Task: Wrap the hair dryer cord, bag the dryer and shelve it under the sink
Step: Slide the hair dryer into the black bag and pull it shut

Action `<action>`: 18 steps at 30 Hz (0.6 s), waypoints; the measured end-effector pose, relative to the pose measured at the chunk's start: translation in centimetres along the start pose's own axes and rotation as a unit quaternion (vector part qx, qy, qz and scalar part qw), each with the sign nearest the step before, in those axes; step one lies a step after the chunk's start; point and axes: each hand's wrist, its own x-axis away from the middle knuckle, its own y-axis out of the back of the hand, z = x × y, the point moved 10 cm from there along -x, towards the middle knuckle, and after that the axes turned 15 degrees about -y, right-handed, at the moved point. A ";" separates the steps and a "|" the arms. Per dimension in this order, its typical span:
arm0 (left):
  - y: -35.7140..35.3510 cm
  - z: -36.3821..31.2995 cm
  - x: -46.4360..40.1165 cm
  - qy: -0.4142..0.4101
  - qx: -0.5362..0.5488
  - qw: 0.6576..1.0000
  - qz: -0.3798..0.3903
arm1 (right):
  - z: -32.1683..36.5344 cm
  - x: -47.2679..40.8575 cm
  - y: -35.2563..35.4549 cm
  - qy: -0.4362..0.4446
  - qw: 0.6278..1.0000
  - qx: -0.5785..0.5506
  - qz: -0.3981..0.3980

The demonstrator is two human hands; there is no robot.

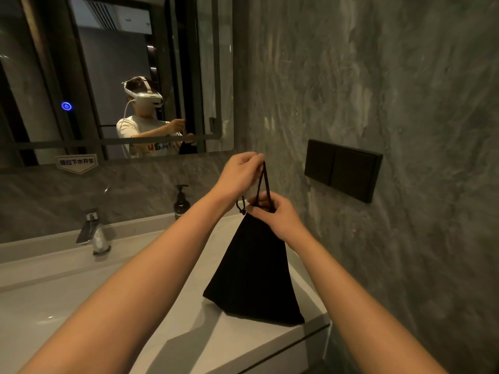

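A black drawstring bag (253, 276) stands bulging on the right end of the sink counter (210, 344), its base resting on the top. My left hand (239, 172) pinches the black drawstring (264, 182) and holds it pulled up taut above the bag. My right hand (275, 211) grips the gathered mouth of the bag just below. The hair dryer and its cord are hidden; I cannot see inside the bag.
A chrome faucet (94, 233) stands at the basin's back left. A dark pump bottle (181, 202) sits against the wall behind the bag. A black switch panel (343, 170) juts from the stone wall on the right. A mirror (116, 76) hangs above.
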 end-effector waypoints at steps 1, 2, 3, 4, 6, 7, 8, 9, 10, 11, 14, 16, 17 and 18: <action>0.3 0.0 0.1 -0.003 0.008 1.000 -0.011 | -0.2 -0.1 0.1 0.001 1.000 0.007 -0.013; 0.7 0.0 0.3 -0.008 0.016 1.000 -0.025 | -0.4 -0.2 0.2 0.002 1.000 0.009 -0.020; 1.1 0.0 0.4 -0.012 0.024 0.999 -0.040 | -0.7 -0.4 0.1 -0.001 1.000 0.010 -0.024; 1.6 0.0 0.5 -0.016 0.030 0.998 -0.053 | -0.9 -0.4 0.0 -0.004 1.000 0.009 -0.026; 2.5 -0.1 0.6 -0.029 0.041 0.996 -0.072 | -1.2 -0.3 -0.4 -0.003 0.999 0.012 -0.031; 2.9 -0.1 0.5 -0.036 0.047 0.995 -0.083 | -1.1 -0.2 -0.6 0.001 0.999 0.014 -0.032; 3.3 -0.2 0.5 -0.042 0.055 0.993 -0.094 | -0.9 -0.2 -0.7 0.007 0.999 0.016 -0.030; 3.6 -0.3 0.5 -0.046 0.064 0.991 -0.104 | -0.7 -0.2 -0.7 0.011 0.999 0.019 -0.028; 3.8 -0.4 0.4 -0.048 0.073 0.990 -0.110 | -0.5 -0.2 -0.7 0.016 0.999 0.023 -0.025; 3.9 -0.5 0.3 -0.049 0.079 0.990 -0.111 | -0.4 -0.3 -0.7 0.021 0.999 0.031 -0.024; 3.8 -0.4 0.2 -0.044 0.075 0.992 -0.094 | -0.5 -0.4 -0.5 0.031 0.997 0.058 -0.036; 3.6 0.1 0.4 -0.034 0.065 0.994 -0.075 | -0.6 -0.2 -0.8 0.035 0.996 0.067 -0.042; 3.6 0.4 0.6 -0.028 0.061 0.995 -0.068 | -0.6 -0.1 -0.9 0.037 0.996 0.065 -0.043; 3.7 0.6 0.6 -0.024 0.052 0.996 -0.062 | -0.5 -0.1 -1.0 0.040 0.996 0.060 -0.045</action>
